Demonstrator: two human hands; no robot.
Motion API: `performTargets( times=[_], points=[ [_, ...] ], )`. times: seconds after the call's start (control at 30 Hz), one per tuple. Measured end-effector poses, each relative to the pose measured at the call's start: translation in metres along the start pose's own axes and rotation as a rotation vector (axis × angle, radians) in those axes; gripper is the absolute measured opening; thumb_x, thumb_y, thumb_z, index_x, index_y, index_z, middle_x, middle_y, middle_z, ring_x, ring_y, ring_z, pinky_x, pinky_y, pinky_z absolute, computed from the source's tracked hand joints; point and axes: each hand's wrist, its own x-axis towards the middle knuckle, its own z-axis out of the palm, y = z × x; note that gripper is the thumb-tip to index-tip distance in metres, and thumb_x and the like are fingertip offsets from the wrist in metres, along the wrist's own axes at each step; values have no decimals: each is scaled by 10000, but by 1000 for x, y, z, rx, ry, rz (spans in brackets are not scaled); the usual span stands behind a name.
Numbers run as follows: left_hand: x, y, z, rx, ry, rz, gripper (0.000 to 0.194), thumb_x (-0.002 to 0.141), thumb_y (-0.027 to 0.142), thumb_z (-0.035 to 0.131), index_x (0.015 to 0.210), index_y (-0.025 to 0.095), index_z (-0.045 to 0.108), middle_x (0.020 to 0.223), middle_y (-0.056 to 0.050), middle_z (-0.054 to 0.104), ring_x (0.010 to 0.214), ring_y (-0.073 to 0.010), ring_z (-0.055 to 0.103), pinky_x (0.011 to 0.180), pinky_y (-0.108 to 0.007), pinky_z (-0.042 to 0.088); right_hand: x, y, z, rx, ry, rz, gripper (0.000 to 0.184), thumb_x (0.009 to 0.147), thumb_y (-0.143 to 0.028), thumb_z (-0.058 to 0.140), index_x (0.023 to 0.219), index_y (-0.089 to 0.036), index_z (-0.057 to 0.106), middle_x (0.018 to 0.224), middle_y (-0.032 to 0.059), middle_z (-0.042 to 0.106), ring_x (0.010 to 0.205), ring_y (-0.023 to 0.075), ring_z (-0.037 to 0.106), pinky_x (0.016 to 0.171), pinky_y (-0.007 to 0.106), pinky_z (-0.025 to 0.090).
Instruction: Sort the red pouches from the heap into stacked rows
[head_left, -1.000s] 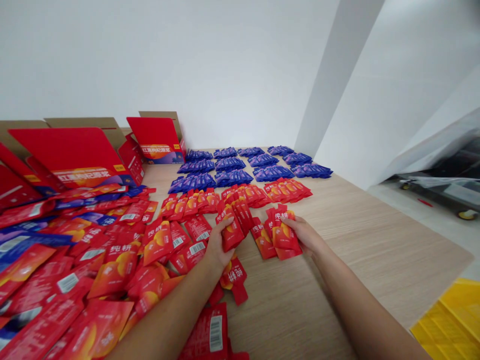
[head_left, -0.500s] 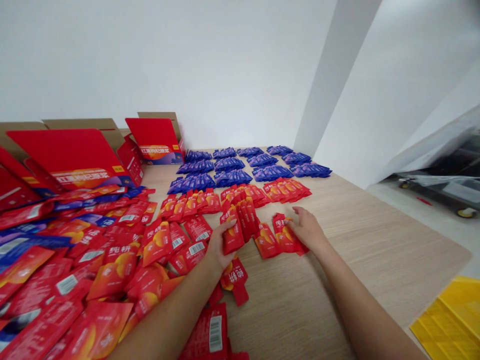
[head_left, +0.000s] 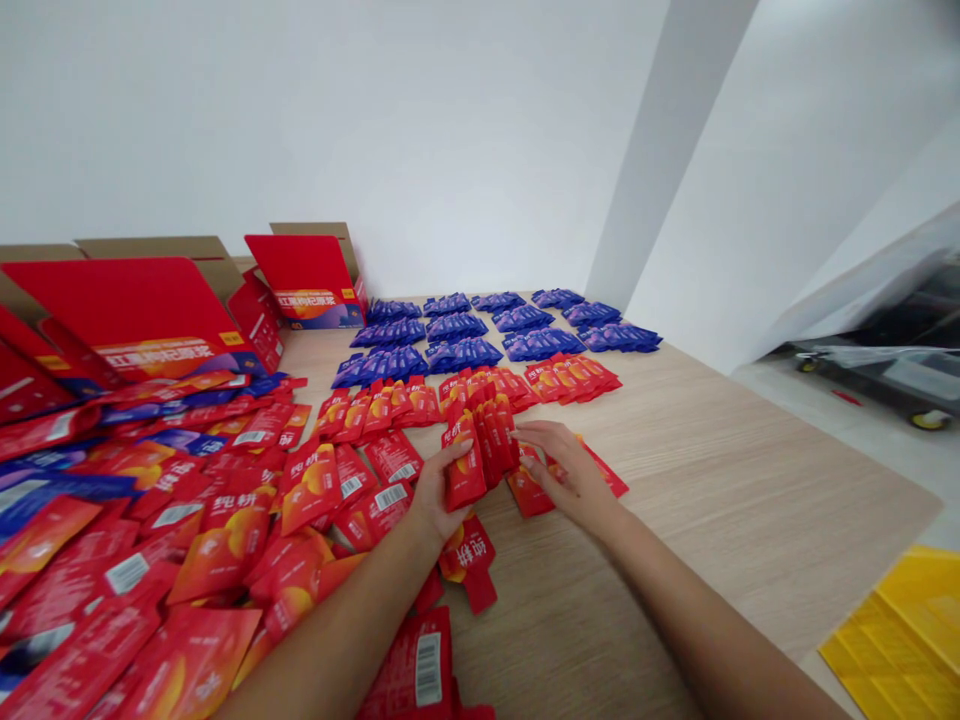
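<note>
My left hand [head_left: 444, 482] is closed around a fanned bundle of red pouches [head_left: 484, 445], held just above the table. Close by on the right, my right hand [head_left: 571, 468] has its fingers stretched toward that bundle, thumb apart. Beneath its fingers lies a red and orange pouch [head_left: 531, 495]; more red pouches [head_left: 604, 470] stick out from behind the hand. Whether the fingertips touch the bundle I cannot tell. Below my left hand a single red pouch [head_left: 471, 560] lies upside down on the wood.
A large loose heap of red pouches [head_left: 225, 530], with some blue ones mixed in, covers the left. Red boxes [head_left: 307, 275] with raised flaps stand behind it. Fanned red groups [head_left: 574, 378] and rows of blue pouches [head_left: 465, 353] lie farther back. A yellow crate [head_left: 900, 630] is at lower right.
My right hand has moved left, from the loose pouches on the table to beside the bundle. The left hand keeps its hold and has hardly moved.
</note>
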Motion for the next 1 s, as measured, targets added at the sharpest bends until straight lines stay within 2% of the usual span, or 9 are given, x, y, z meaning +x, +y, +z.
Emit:
performTargets(
  times=[0.17, 0.4, 0.57, 0.73, 0.87, 1.0],
  points=[
    [2, -1, -3, -22, -9, 2, 180, 778, 109, 534, 923, 63, 631, 722, -85, 724, 650, -192, 702, 741, -315, 581, -4, 6, 7, 53, -100, 16, 376, 868, -247, 513, 1242, -283, 528, 1177, 78, 599, 1103, 229, 544, 940, 440, 446],
    [3, -1, -3, -6, -44, 21, 202, 758, 117, 549, 933, 74, 642, 741, -95, 727, 681, -206, 706, 727, -325, 585, -6, 7, 8, 99, -55, 94, 326, 808, -207, 532, 1128, -253, 572, 1075, 70, 635, 989, 227, 595, 885, 429, 472],
    [0, 0, 1, 23, 7, 9, 169, 773, 111, 534, 890, 72, 649, 715, -93, 722, 639, -192, 701, 663, -287, 589, -6, 8, 6, 99, -50, 113, 299, 808, -208, 526, 1100, -252, 579, 1056, 67, 640, 978, 221, 595, 878, 420, 473],
    [-1, -1, 1, 29, 7, 7, 167, 796, 103, 503, 874, 76, 648, 687, -82, 719, 623, -181, 696, 646, -277, 590, -6, 4, 7, 83, -48, 151, 231, 855, -293, 526, 1073, -236, 580, 1058, 79, 636, 980, 226, 593, 863, 403, 475],
    [0, -2, -2, 34, -39, -2, 178, 787, 97, 516, 898, 62, 651, 719, -98, 726, 637, -187, 699, 675, -288, 588, -6, -1, 11, 42, -35, 224, 312, 813, -399, 601, 1070, -225, 565, 1069, 86, 631, 978, 246, 598, 845, 402, 477],
    [1, -3, -4, 39, -40, -5, 176, 788, 97, 520, 896, 55, 652, 719, -103, 724, 640, -188, 699, 687, -287, 585, -7, -5, 12, 28, -42, 256, 294, 833, -404, 570, 1057, -215, 555, 1047, 89, 632, 946, 240, 604, 835, 395, 479]
  ],
)
